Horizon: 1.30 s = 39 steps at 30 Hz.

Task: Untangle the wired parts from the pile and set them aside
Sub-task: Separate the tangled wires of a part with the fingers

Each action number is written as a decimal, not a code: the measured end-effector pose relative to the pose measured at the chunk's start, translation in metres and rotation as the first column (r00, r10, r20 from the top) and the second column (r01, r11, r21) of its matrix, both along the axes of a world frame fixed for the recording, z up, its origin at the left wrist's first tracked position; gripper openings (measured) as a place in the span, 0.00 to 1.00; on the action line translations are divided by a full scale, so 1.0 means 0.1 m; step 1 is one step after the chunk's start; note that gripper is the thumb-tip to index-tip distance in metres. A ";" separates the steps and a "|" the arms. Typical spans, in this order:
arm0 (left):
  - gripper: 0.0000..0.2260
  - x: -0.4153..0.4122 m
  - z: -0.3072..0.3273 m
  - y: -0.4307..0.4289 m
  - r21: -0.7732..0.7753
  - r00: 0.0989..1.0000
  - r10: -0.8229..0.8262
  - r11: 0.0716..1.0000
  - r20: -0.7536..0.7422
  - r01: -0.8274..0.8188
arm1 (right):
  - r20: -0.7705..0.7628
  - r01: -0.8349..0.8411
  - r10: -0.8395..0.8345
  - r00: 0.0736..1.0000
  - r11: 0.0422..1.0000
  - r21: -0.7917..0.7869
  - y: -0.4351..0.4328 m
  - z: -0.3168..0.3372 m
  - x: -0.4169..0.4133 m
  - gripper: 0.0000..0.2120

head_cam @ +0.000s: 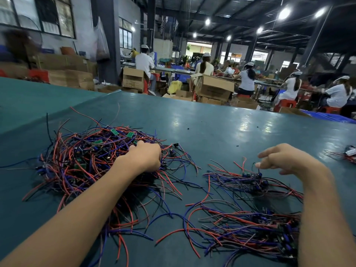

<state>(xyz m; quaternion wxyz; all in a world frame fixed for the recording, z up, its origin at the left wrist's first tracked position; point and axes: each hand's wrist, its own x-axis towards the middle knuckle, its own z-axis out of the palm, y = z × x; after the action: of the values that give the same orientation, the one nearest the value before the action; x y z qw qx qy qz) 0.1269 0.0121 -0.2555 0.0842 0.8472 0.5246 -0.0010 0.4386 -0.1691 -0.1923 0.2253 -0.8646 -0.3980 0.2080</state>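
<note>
A factory hall: dark roof beams (250,8), bright ceiling lamps (284,13), windows (48,14) at far left — cardboard boxes (213,87), seemingly stacked.

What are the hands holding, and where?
The left hand grips the pile at its right edge. The right hand seems to hold nothing, fingers loose above the sorted wires.

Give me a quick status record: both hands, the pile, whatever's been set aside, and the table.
left hand: curled into the tangled pile, gripping wires
right hand: fingers loose, over the far bundle
pile: left of centre; red, blue and black wires with small green boards
set aside: far bundle and near bundle, on the right
table: teal, glossy surface
</note>
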 end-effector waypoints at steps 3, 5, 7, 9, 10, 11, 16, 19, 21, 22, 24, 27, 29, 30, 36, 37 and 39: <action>0.13 -0.02 0.02 0.01 0.019 0.998 -0.056 0.998 0.029 0.056 | -0.009 -0.058 0.059 0.998 0.997 0.059 0.04 0.13 -0.13 0.19; 0.15 0.00 0.01 0.01 0.020 0.993 -0.073 0.997 0.094 0.071 | -0.008 -0.117 0.117 0.993 0.991 0.071 0.07 0.19 -0.22 0.20; 0.16 0.02 -0.02 -0.04 0.056 0.991 -0.084 0.995 0.103 0.078 | 0.005 -0.177 0.177 0.984 0.982 0.064 0.11 0.23 -0.31 0.21; 0.11 0.06 -0.06 -0.09 0.117 0.991 -0.112 0.988 0.069 0.104 | 0.039 -0.238 0.237 0.971 0.970 0.038 0.17 0.27 -0.42 0.21; 0.09 0.06 -0.06 -0.11 0.135 0.990 -0.122 0.985 0.073 0.112 | 0.070 -0.271 0.269 0.961 0.962 0.017 0.20 0.29 -0.48 0.21; 0.08 0.06 -0.04 -0.12 0.148 0.986 -0.133 0.982 0.099 0.117 | 0.103 -0.305 0.304 0.947 0.952 -0.002 0.24 0.30 -0.56 0.21; 0.08 0.00 0.30 -0.22 0.184 0.845 -0.240 0.968 0.477 0.171 | 0.142 -0.481 0.472 0.870 0.876 0.033 0.40 0.30 -0.97 0.12; 0.09 -0.02 0.57 -0.36 0.217 0.603 -0.324 0.945 0.729 0.245 | 0.060 -0.529 0.526 0.849 0.838 0.133 0.46 0.29 -1.18 0.16; 0.08 -0.03 0.71 -0.48 0.200 0.445 -0.325 0.931 0.834 0.304 | -0.058 -0.507 0.539 0.840 0.819 0.269 0.48 0.32 -1.29 0.20; 0.09 -0.03 0.76 -0.53 0.185 0.373 -0.311 0.924 0.874 0.336 | -0.126 -0.483 0.551 0.825 0.803 0.350 0.47 0.34 -1.33 0.21; 0.10 -0.03 0.84 -0.60 0.147 0.241 -0.256 0.908 0.936 0.393 | -0.249 -0.417 0.591 0.767 0.755 0.506 0.44 0.41 -1.37 0.23; 0.12 -0.06 0.92 -0.62 0.033 0.056 -0.070 0.864 0.996 0.502 | -0.353 -0.321 0.657 0.666 0.680 0.660 0.41 0.49 -1.41 0.25; 0.11 -0.07 0.97 -0.61 -0.031 -0.033 0.060 0.826 0.998 0.563 | -0.353 -0.309 0.692 0.630 0.640 0.704 0.39 0.51 -1.42 0.23; 0.11 -0.08 0.98 -0.61 -0.045 -0.052 0.091 0.822 0.994 0.568 | -0.347 -0.323 0.713 0.609 0.623 0.713 0.38 0.52 -1.43 0.21; 0.12 -0.08 0.99 -0.63 -0.077 -0.017 0.099 0.855 0.995 0.514 | -0.186 -0.521 0.737 0.650 0.611 0.596 0.38 0.47 -1.52 0.18; 0.12 -0.08 0.98 -0.63 -0.075 0.006 0.083 0.865 0.997 0.496 | -0.176 -0.513 0.725 0.666 0.616 0.598 0.41 0.44 -1.58 0.16; 0.13 -0.09 0.97 -0.61 -0.032 0.073 0.001 0.905 0.997 0.424 | -0.207 -0.474 0.710 0.673 0.629 0.617 0.46 0.40 -1.66 0.10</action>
<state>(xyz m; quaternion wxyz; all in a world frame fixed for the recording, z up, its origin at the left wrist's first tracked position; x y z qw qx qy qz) 0.1180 -0.0494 -0.1584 0.5439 0.6705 0.1935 0.4660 0.2721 -0.1234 -0.1525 0.4456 -0.5156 -0.6462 0.3435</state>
